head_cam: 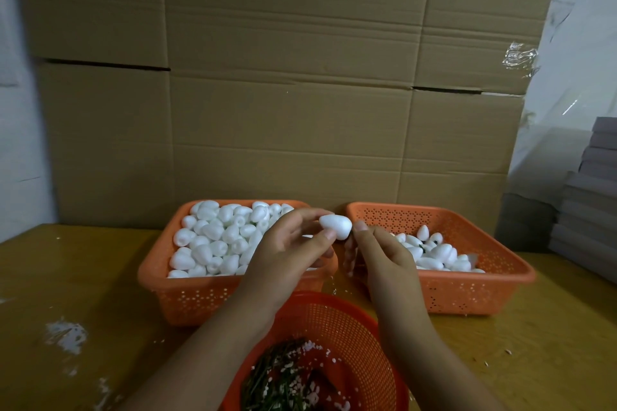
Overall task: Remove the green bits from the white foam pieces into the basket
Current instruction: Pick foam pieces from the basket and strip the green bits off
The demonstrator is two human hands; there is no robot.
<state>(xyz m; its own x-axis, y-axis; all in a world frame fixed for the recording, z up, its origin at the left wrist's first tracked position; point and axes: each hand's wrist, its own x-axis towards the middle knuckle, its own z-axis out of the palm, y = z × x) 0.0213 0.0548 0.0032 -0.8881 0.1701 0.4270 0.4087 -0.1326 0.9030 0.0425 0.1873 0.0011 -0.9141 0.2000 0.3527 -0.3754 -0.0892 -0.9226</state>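
Our left hand pinches a foam piece above the full tray; right hand pinches at its tip, green bit hidden. Risk: the bit misses the round basket below us.

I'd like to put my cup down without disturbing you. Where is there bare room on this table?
Bare wood lies left of the full left basket and right of the round basket, before the right basket. The middle is crowded: both hands work a foam piece there.
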